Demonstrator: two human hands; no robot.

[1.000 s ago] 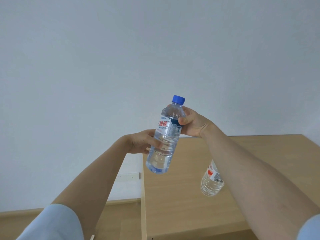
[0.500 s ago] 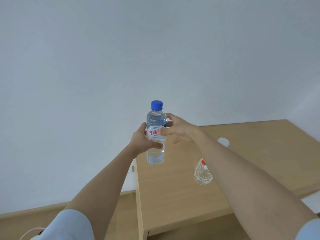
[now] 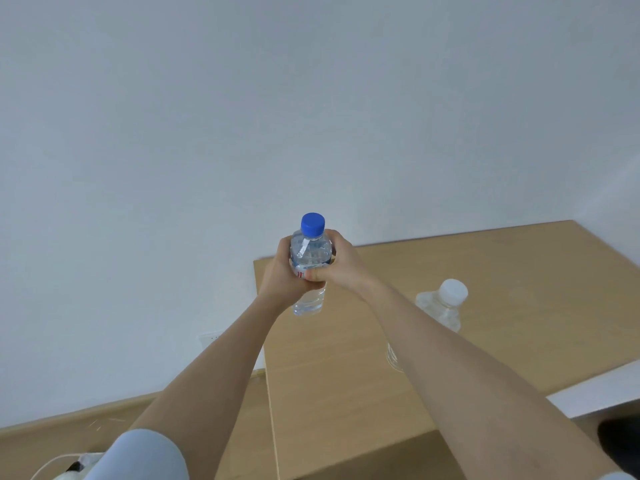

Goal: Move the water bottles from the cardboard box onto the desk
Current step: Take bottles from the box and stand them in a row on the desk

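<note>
Where I face: a plain white painted wall fills the upper half of the view and runs down behind the desk.
Light brown wooden desk: its flat top spreads from the middle to the right edge, and its back edge meets the wall.
Tan wooden floor: lower left, beside the desk's left side.
Bare arms: my left forearm and right forearm both reach forward and meet at one bottle; the right one crosses in front of the other bottle.
Pale blue short sleeve: on my left arm, at the bottom edge.
Clear plastic water bottle with a blue screw cap: upright between my two hands, near the desk's back left corner. Its base is low over the desk top, and I cannot tell whether it touches.
Clear plastic water bottle with a white cap: stands on the desk to the right of the held one, well apart from it, partly hidden by my right forearm.
Left hand: wrapped round the left side of the blue-capped bottle at its label.
Right hand: clamped on the right side of the same bottle, thumb across the front, touching my left hand.
White wall socket: low on the wall, left of the desk.
White cable: on the floor at the bottom left corner.
</note>
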